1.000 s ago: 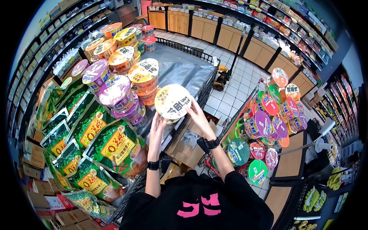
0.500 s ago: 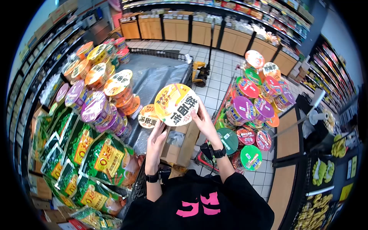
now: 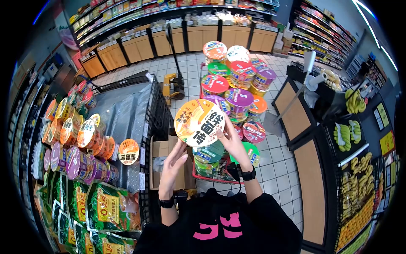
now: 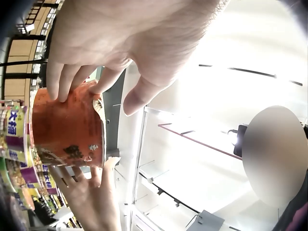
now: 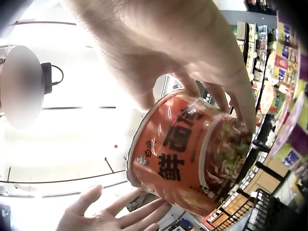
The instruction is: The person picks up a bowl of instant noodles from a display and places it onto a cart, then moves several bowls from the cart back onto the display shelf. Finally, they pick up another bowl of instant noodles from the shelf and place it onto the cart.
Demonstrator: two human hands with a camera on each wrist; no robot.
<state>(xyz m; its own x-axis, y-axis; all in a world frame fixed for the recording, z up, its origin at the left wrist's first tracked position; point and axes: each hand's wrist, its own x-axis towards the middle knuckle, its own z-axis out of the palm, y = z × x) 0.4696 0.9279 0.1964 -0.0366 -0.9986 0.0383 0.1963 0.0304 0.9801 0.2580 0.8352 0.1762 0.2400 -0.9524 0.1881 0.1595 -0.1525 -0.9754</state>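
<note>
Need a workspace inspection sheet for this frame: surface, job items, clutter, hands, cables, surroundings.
surface: display table under grey plastic sheeting, wire fence at its edge.
job's things: noodle bowl, orange, lid sealed, held up tilted.
clutter: stacked bowls and green snack bags on the table; cardboard box on the floor; bowl pile on a cart.
hands: right hand grips the bowl; left hand fingers straight, tips on its side.
cables: short black lead at the right wrist strap.
surroundings: tiled floor, pallet jack, shelves, bananas.
</note>
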